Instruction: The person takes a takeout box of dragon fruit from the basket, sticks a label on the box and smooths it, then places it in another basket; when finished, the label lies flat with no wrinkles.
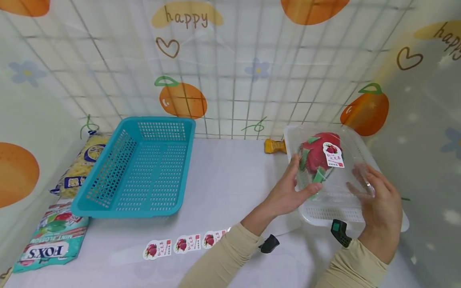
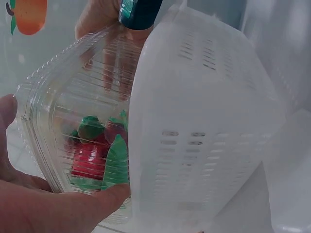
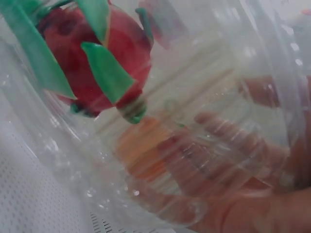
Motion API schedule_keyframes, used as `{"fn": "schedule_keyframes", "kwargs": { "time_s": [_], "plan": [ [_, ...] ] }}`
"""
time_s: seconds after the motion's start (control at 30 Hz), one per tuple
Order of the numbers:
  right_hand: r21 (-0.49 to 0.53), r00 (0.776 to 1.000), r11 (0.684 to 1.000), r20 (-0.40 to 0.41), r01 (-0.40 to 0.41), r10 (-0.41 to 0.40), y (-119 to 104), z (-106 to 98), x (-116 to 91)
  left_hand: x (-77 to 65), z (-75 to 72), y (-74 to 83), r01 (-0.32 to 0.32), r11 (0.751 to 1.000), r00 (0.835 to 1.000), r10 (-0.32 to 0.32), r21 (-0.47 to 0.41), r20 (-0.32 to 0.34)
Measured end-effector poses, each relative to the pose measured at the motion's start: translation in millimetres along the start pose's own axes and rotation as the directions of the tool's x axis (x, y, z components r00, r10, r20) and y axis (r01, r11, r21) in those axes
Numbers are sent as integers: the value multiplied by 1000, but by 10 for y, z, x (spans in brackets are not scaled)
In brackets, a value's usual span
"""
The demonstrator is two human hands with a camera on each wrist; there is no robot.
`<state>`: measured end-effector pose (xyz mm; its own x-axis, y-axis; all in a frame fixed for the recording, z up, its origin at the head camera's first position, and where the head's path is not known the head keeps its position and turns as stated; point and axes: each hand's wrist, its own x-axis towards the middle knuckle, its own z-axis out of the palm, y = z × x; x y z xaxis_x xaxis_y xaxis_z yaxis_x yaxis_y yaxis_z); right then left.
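A clear plastic clamshell box (image 1: 351, 186) with a dragon fruit (image 1: 315, 156) inside is held between both hands. On its lid is a white label (image 1: 333, 155) printed with dragon fruit. My left hand (image 1: 288, 194) grips the box's left side, the thumb along the near side. The right hand (image 1: 383, 204) holds the opposite side, and its fingers show through the plastic in the right wrist view. Beneath the box is a white perforated basket (image 1: 324, 214), whose wall (image 2: 204, 145) fills much of the left wrist view. Green leaves stand out from the red fruit (image 3: 104, 58).
A turquoise basket (image 1: 153, 168) stands left of centre. Beside it lie a yellow pasta-like packet (image 1: 77, 172) and a Fox's candy bag (image 1: 54, 240). A strip of dragon fruit labels (image 1: 187, 243) lies near the left forearm. A small yellow packet (image 1: 275, 146) sits by the grid wall.
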<state>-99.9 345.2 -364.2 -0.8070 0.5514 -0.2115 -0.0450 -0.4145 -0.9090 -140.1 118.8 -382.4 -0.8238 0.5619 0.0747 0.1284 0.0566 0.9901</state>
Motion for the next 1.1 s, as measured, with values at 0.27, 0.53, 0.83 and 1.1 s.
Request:
{"fn": "schedule_keyframes", "kwargs": {
  "time_s": [0.27,0.53,0.83,1.1],
  "plan": [
    [9,992,1000,-123,-22,23,7,-25,36,50,51,-43,0,1000,1000,0,6,22],
    [-1,981,999,-193,-36,35,30,-31,95,79,62,-87,27,1000,999,-27,-3,33],
    [-68,968,996,-246,-58,39,66,-35,150,164,67,-111,48,998,999,-49,39,21],
    [-98,972,994,-236,-49,24,113,-41,158,218,63,-108,-6,993,1000,4,115,21]
  ]
}}
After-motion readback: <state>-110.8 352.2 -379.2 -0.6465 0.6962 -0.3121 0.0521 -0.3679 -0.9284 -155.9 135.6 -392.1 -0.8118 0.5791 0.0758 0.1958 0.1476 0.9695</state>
